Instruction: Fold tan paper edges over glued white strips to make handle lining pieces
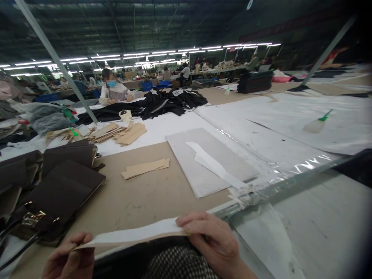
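A long strip (136, 231), white on its upper face with a tan layer showing along the lower edge, stretches between my two hands at the table's near edge. Its left end is pinched by my left hand (71, 255), thumb and fingers closed. At the other end, my right hand (210, 240) grips the strip with its fingers on top and the thumb hidden. Farther up the table lie a few tan strips (147, 167). A white strip (213, 164) rests on a grey board (186, 170) ahead of my right hand.
Dark brown bags (66, 190) with handles crowd the left side. Behind them are tan pieces (128, 133) in piles and black fabric (174, 101). A masked person (114, 91) works across the table. A green-tipped bottle (316, 124) lies at right, beyond the plastic-covered table edge (290, 176).
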A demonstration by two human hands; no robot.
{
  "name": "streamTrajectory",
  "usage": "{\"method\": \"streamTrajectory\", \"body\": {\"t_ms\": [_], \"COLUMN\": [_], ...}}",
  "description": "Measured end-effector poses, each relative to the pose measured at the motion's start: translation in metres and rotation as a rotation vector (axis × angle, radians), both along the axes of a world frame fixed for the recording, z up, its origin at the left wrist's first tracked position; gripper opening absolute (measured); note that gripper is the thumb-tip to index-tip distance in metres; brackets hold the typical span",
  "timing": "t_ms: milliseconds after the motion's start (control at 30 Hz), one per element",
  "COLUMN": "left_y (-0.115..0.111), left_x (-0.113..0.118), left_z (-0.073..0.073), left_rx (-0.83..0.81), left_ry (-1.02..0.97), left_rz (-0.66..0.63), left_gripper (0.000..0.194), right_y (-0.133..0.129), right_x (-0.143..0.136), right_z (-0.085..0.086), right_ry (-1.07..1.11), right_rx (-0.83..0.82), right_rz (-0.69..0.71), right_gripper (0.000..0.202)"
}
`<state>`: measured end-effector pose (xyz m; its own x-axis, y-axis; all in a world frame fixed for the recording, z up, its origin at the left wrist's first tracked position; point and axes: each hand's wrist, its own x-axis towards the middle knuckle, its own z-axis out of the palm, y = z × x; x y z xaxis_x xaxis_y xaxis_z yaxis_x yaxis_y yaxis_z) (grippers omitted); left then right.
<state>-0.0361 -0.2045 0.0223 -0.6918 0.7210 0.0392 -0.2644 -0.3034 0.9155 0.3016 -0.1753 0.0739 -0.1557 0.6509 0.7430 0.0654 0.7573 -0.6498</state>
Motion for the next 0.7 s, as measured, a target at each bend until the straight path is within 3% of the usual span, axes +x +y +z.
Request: {"method": "streamTrajectory", "body": {"t_ms": [200, 367, 700], "left_y": [-0.0065, -0.0065, -0.0056], "left_x": [0.0005, -0.0038, -0.0004], "left_z": [0.0017, -0.0016, 0.0039], "left_rx": [-0.022, 0.082, 0.031], "left_ry": [-0.072, -0.078, -0.035], "left_rz": [-0.074, -0.144, -0.119], "left_gripper": [0.037, 0.034, 0.033], "right_y": [-0.0050, -0.0048, -0.0031], "right_x": [0.0011, -0.0008, 0.0001], "right_z": [0.0004, 0.0001, 0.0005], "right_ry": [0.004, 0.008, -0.082], "right_rx": [-0.019, -0.027, 0.024], "right_rz": [0.019, 0.057, 0.046], "right_gripper": [0.035, 0.035, 0.035]}}
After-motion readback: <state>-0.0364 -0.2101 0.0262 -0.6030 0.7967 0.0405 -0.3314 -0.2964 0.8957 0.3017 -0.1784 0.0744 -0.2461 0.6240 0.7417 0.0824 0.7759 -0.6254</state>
